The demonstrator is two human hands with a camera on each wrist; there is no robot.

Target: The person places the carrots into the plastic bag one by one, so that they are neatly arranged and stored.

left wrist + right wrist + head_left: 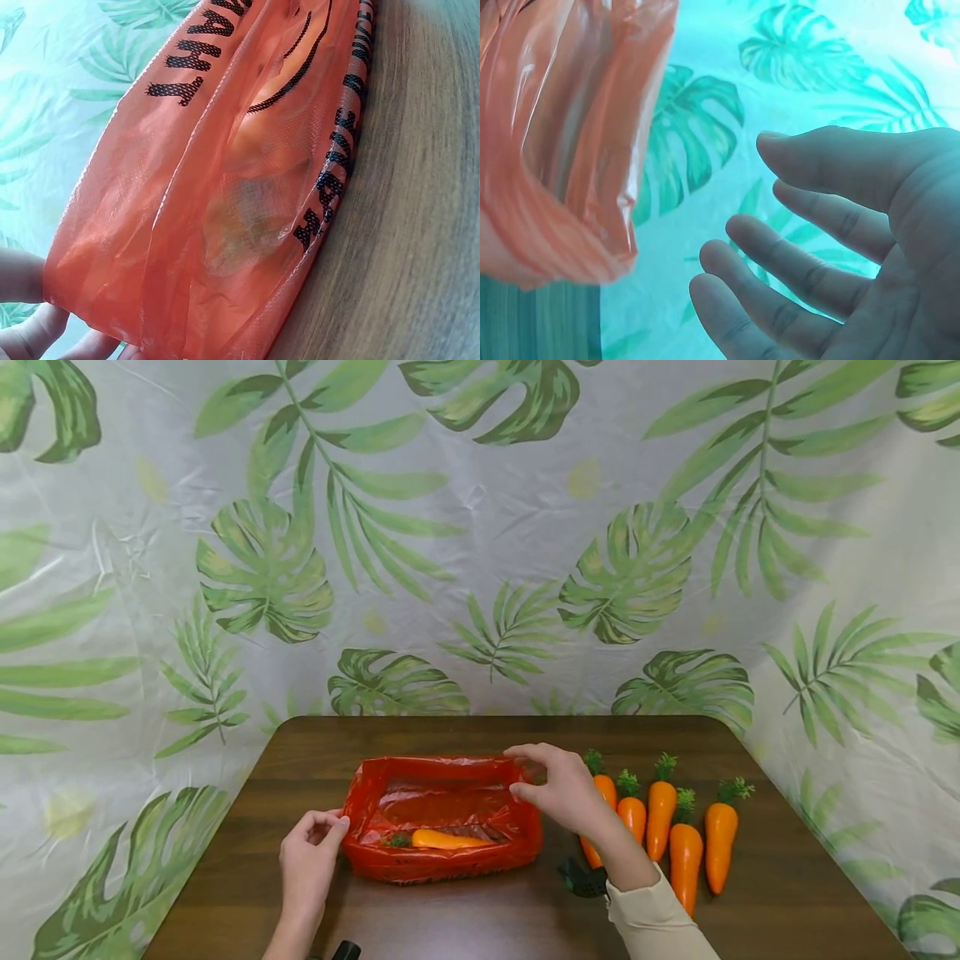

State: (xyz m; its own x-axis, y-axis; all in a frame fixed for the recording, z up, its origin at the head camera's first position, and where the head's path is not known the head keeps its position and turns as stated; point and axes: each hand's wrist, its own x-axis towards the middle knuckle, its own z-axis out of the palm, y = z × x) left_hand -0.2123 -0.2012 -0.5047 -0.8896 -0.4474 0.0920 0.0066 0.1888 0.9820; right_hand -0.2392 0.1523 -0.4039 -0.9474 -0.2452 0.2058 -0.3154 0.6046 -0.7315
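A red plastic bag (442,863) with its mouth spread wide lies on the table. Black lettering runs along the side of the bag (187,150) in the left wrist view. One orange carrot (450,839) with a green top lies inside, near the front wall. My left hand (311,852) pinches the bag's left rim between thumb and fingers. Beside the right rim is my right hand (562,785). In the right wrist view its fingers (802,277) are spread and loosely bent, apart from the bag and holding nothing.
Several orange carrots (662,810) with green leafy tops lie at the right of the brown wooden table (450,918), some partly behind my right forearm. A black strap (581,878) shows by the right wrist. A leaf-patterned curtain (510,527) hangs behind the table.
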